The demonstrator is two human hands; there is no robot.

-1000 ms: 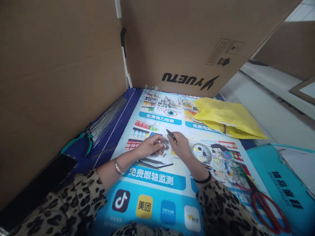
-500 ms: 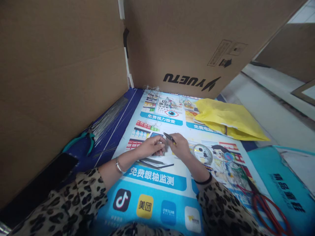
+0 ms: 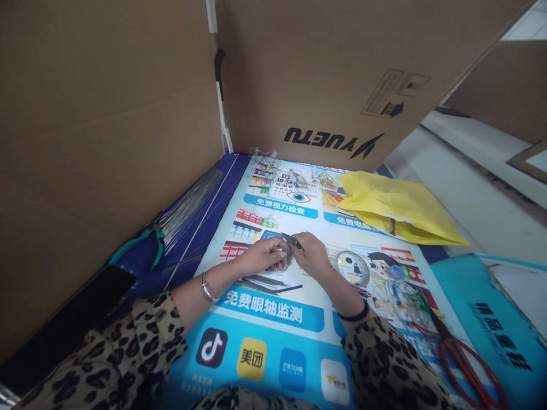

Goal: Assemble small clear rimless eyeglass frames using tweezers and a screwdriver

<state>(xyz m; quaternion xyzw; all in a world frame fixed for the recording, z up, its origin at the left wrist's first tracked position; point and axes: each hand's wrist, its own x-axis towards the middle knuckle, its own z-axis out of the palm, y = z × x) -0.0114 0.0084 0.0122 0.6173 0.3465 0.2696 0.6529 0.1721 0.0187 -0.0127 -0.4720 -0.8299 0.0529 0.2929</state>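
Observation:
My left hand (image 3: 261,255) rests on the printed poster (image 3: 273,319), fingers curled in a pinch round a small silvery wire piece (image 3: 280,251) too small to name. My right hand (image 3: 314,254) sits just beside it, closed round small pliers (image 3: 292,241) whose dark tips point left toward the left fingers. The two hands nearly touch. A silver bangle is on the left wrist and a black band on the right.
Cardboard walls (image 3: 106,114) stand at the left and back. A bundle of thin metal wires (image 3: 188,208) and teal-handled pliers (image 3: 139,242) lie at left, next to a black phone (image 3: 81,310). A yellow bag (image 3: 397,208), a clear round disc (image 3: 352,266), red-handled scissors (image 3: 464,359) and a teal bag (image 3: 499,330) lie at right.
The pliers' tips have swung from pointing up and left to lying lower, close against my left fingers. Both hands stay in the same place.

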